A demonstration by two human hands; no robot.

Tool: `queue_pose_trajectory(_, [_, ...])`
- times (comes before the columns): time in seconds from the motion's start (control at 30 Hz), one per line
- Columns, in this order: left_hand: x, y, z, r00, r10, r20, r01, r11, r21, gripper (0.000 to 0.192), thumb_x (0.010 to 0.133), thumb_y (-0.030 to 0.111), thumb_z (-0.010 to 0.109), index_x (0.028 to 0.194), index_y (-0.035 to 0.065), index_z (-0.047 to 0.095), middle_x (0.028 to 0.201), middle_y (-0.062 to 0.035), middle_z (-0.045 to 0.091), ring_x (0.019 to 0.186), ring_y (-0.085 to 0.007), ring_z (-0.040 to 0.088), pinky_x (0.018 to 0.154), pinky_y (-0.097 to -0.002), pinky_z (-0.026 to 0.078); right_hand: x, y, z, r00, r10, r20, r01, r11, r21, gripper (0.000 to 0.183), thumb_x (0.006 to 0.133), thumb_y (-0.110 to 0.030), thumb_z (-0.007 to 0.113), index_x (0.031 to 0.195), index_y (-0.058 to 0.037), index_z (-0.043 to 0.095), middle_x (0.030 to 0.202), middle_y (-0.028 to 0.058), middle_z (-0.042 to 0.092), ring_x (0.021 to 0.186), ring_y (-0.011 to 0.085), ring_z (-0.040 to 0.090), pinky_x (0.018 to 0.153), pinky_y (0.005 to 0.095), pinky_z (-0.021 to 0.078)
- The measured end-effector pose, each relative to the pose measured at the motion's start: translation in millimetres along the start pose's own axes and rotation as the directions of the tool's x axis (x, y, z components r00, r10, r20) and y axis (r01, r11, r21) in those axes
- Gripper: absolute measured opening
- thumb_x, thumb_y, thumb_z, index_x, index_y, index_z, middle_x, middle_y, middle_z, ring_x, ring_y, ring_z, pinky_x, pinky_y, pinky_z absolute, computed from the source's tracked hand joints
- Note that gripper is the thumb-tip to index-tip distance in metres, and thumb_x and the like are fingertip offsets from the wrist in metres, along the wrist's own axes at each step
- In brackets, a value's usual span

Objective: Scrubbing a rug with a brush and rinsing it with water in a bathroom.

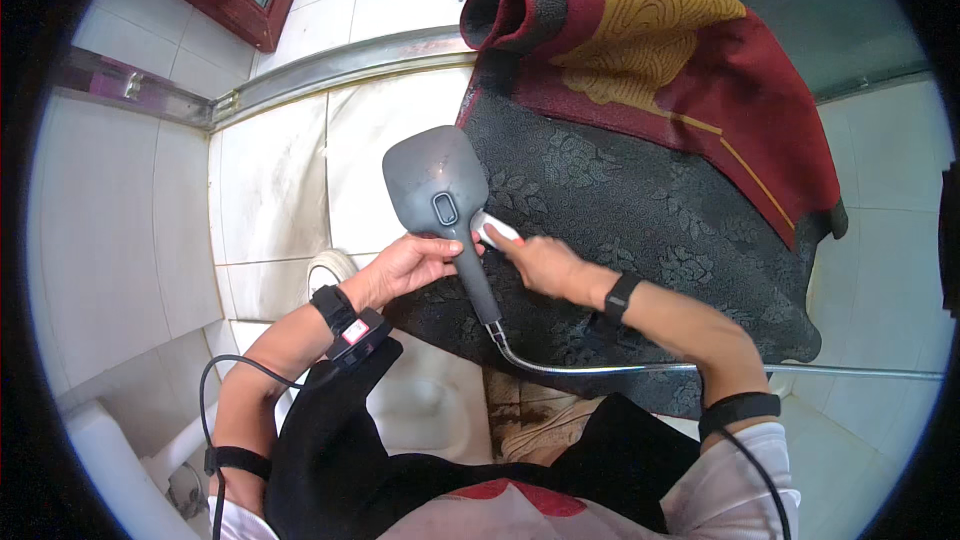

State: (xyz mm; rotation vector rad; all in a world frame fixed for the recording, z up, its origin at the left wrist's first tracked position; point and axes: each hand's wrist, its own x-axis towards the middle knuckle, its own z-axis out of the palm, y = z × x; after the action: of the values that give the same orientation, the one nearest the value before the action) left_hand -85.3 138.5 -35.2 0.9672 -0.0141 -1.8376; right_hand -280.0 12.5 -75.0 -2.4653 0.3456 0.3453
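Observation:
A grey handheld shower head (431,172) is in my left hand (405,266), thumb across the top of its handle. My right hand (551,264) grips a white handled tool (495,229), perhaps a brush, close beside the shower head's neck; its working end is hidden. Beneath both hands spreads a floor mat, its dark embossed underside (600,217) facing up. The mat's far part is folded over and rolled at one end, showing a red and gold patterned face (667,37). A metal hose (600,370) runs from the handle towards the right.
White floor tiles (390,157) with grey smears lie to the left. A metal door track (345,67) crosses beyond them. A white squat toilet (420,397) is set into the floor near my legs. Glass (825,15) stands at the far right, and a white shoe (330,270) shows by my left wrist.

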Motion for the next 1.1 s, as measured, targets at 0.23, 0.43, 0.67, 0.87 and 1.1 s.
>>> queue_pose_trajectory(0.23, [8.1,2.5,16.8,1.000,-0.029,-0.005,0.029,0.998,-0.048,0.033,0.080,-0.007,0.055,0.112,-0.0042,0.049,0.108,-0.0168,0.057,0.103,-0.0290,0.056,0.092,-0.0432,0.045,12.2,39.2,-45.6,0.943,0.203,-0.263,-0.243,0.961,-0.132,0.065,0.078,-0.004,0.048,0.137,-0.0073,0.021,0.070,0.0208,0.060,0.062,0.0374,0.060,0.058,0.0450,0.0510])
queue_pose_trajectory(0.43, [2.0,1.6,19.3,1.000,-0.015,0.022,0.015,1.000,-0.016,0.035,0.080,-0.003,0.056,0.114,-0.0050,0.048,0.111,-0.0148,0.056,0.107,-0.0272,0.053,0.098,-0.0416,0.040,-42.3,8.0,-26.0,0.992,0.112,-0.056,-0.109,0.993,0.048,0.066,0.081,-0.003,0.047,0.140,-0.0125,0.018,0.070,0.0245,0.059,0.061,0.0395,0.059,0.059,0.0464,0.0497])
queue_pose_trajectory(0.67, [5.3,3.8,31.9,0.995,-0.092,0.034,0.091,0.996,0.009,0.040,0.078,-0.004,0.057,0.117,-0.0036,0.045,0.111,-0.0149,0.056,0.107,-0.0286,0.053,0.095,-0.0418,0.042,18.5,27.7,-65.4,0.937,0.271,-0.219,-0.300,0.948,-0.111,0.071,0.075,-0.007,0.054,0.138,-0.0082,0.021,0.072,0.0230,0.061,0.065,0.0374,0.062,0.060,0.0460,0.0511])
queue_pose_trajectory(0.87, [14.6,9.1,43.7,0.990,-0.113,0.088,0.105,0.990,0.092,0.035,0.084,0.002,0.054,0.117,-0.0029,0.043,0.110,-0.0177,0.055,0.106,-0.0293,0.053,0.095,-0.0428,0.043,-69.8,0.3,-37.5,0.956,0.294,-0.001,-0.285,0.929,0.234,0.064,0.081,-0.015,0.055,0.137,-0.0092,0.025,0.086,0.0231,0.062,0.074,0.0364,0.062,0.067,0.0421,0.0501])
queue_pose_trajectory(1.1, [39.6,21.0,88.3,0.977,-0.206,0.059,0.202,0.976,0.077,0.028,0.089,0.026,0.052,0.099,0.0007,0.050,0.102,-0.0183,0.057,0.101,-0.0285,0.057,0.093,-0.0411,0.044,-123.3,-46.0,-72.2,0.597,0.798,-0.081,-0.171,0.225,0.959,0.025,0.090,-0.020,0.051,0.106,-0.0010,0.052,0.083,0.0072,0.057,0.076,0.0096,0.057,0.069,0.0248,0.0484])
